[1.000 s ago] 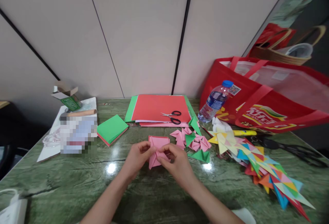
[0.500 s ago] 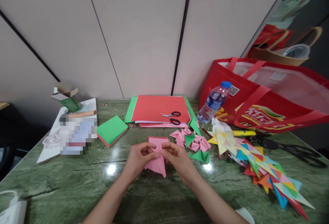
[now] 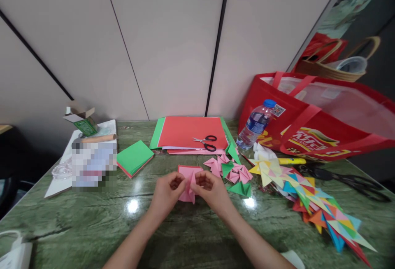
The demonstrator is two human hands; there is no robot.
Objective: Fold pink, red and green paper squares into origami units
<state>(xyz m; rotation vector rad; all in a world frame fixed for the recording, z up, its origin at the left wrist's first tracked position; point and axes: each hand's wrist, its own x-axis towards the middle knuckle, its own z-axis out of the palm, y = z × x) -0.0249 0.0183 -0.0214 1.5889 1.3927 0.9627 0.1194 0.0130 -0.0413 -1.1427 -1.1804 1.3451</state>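
My left hand (image 3: 172, 188) and my right hand (image 3: 207, 185) pinch a partly folded sheet of pink paper (image 3: 190, 186) from its two sides. A crease stands up along the middle of the sheet, between my thumbs. Just behind it lies a small stack of pink and red paper (image 3: 189, 167), partly covered by my fingers. To the right of my right hand sit several folded pink pieces (image 3: 239, 174) and a few green ones, among them a folded green piece (image 3: 240, 188).
Behind are large red sheets (image 3: 191, 131) with scissors (image 3: 205, 141) on top. A green paper stack (image 3: 135, 157) lies left. On the right stand a water bottle (image 3: 255, 125) and a red bag (image 3: 296, 116), with a colourful chain of folded paper (image 3: 317, 203) before them.
The pink paper has been folded narrower between my hands, its lower flap drawn in and its middle crease raised. My hands have stayed nearly in place.
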